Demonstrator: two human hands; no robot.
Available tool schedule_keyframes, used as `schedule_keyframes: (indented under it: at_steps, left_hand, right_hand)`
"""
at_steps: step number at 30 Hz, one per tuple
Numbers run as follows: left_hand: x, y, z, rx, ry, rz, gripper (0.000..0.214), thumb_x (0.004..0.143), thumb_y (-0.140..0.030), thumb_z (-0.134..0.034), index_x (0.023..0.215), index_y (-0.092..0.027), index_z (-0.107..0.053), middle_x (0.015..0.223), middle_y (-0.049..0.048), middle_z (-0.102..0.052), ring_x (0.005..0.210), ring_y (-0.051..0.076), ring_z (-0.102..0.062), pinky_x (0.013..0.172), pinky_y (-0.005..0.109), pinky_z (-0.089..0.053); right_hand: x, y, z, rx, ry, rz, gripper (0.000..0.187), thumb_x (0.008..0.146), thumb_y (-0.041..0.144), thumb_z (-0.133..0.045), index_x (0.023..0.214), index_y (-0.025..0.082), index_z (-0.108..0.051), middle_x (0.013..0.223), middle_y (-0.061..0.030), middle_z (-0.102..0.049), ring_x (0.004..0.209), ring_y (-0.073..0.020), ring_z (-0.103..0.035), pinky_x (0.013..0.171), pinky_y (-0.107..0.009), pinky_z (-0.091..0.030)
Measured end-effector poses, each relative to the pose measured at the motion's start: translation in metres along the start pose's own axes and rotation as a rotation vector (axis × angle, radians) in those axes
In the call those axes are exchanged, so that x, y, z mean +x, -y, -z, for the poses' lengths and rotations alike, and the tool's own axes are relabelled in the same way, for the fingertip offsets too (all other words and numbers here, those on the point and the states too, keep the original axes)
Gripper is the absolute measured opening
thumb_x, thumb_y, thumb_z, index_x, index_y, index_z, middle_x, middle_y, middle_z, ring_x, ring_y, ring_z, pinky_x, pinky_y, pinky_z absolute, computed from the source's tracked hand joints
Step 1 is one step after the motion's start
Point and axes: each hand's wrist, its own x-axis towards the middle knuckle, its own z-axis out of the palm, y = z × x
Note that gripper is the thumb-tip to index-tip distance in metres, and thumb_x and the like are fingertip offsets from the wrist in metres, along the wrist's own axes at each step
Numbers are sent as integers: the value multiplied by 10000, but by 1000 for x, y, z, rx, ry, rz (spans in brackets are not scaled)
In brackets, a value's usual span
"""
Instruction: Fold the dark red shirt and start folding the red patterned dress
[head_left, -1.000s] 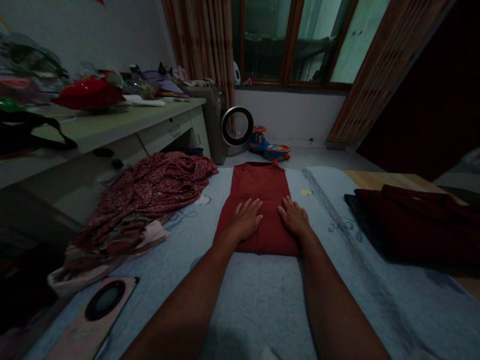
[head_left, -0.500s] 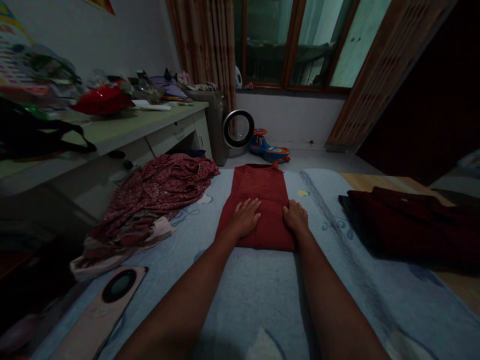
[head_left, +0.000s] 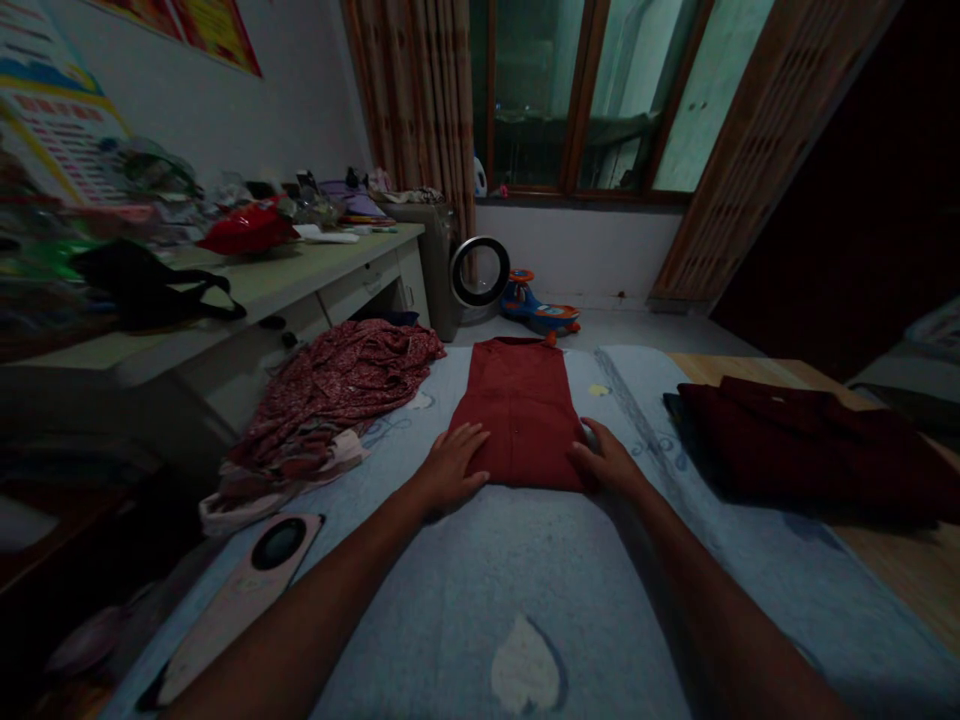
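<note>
A folded dark-red shirt (head_left: 521,400) lies flat on the light-blue bed cover (head_left: 480,580), its collar end pointing away from me. On its near left edge rests my left hand (head_left: 452,465), fingers stretched out over the cloth. My right hand (head_left: 609,458) is at the near right edge, thumb on top of the fabric and the other fingers apart beside it; the fingertips at the edge are partly hidden. Neither hand has the shirt lifted.
A crumpled red patterned cloth (head_left: 341,385) and a pink phone-like object (head_left: 240,600) lie on the left. Folded dark garments (head_left: 810,450) are stacked on the right. Beyond stand a cluttered desk (head_left: 285,290), a washing machine with open door (head_left: 480,272) and a blue ride-on toy (head_left: 536,305).
My left hand has slid left and nearer me, from the shirt's middle to its left edge. My right hand has shifted slightly nearer me. The view has tilted up and turned slightly left.
</note>
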Motion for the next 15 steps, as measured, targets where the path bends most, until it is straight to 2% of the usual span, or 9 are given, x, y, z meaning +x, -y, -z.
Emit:
schedule_keyframes:
  at_steps: [3, 5, 8, 10, 13, 15]
  left_hand:
    - [-28, 15, 8, 6, 26, -1, 735, 789, -224, -603, 1487, -199, -374, 1591, 102, -312, 1472, 262, -264, 1200, 462, -243]
    - [-36, 17, 12, 32, 15, 9, 752, 749, -113, -564, 1477, -199, -395, 1584, 90, -332, 1462, 250, -289, 1200, 439, -259]
    - [-36, 13, 14, 90, 5, 19, 771, 721, -30, -524, 1464, -211, -421, 1571, 75, -360, 1439, 241, -333, 1190, 432, -284]
    - [-31, 9, 14, 132, -10, 33, 707, 766, -29, -494, 1446, -218, -448, 1556, 77, -386, 1415, 244, -373, 1160, 437, -330]
    - [-26, 4, 13, 185, -38, 47, 560, 856, -72, -436, 1390, -222, -514, 1501, 93, -464, 1366, 255, -435, 1098, 444, -396]
    - [-24, 2, 13, 202, -45, 46, 521, 855, -84, -449, 1346, -225, -550, 1445, 98, -522, 1331, 258, -470, 1081, 440, -410]
  right_hand:
    - [-25, 9, 4, -128, 85, 191, 711, 811, 437, -583, 1451, 163, -436, 1533, -135, -402, 1400, -281, -385, 1138, -437, -324]
    - [-34, 16, 5, -228, 137, 239, 713, 779, 342, -603, 1452, 171, -441, 1550, -128, -375, 1413, -277, -360, 1146, -439, -311]
    - [-39, 28, 5, -318, 193, 245, 703, 763, 215, -576, 1450, 150, -446, 1520, -139, -417, 1388, -264, -394, 1137, -413, -324]
    - [-39, 36, 4, -378, 226, 224, 684, 778, 170, -552, 1453, 142, -443, 1506, -147, -435, 1371, -276, -412, 1114, -411, -351]
    - [-38, 50, 4, -499, 258, 171, 599, 854, 111, -446, 1448, 186, -448, 1502, -130, -443, 1342, -301, -438, 1019, -422, -430]
    - [-38, 58, 4, -554, 252, 158, 541, 901, 100, -371, 1421, 214, -469, 1476, -120, -472, 1303, -298, -471, 935, -395, -470]
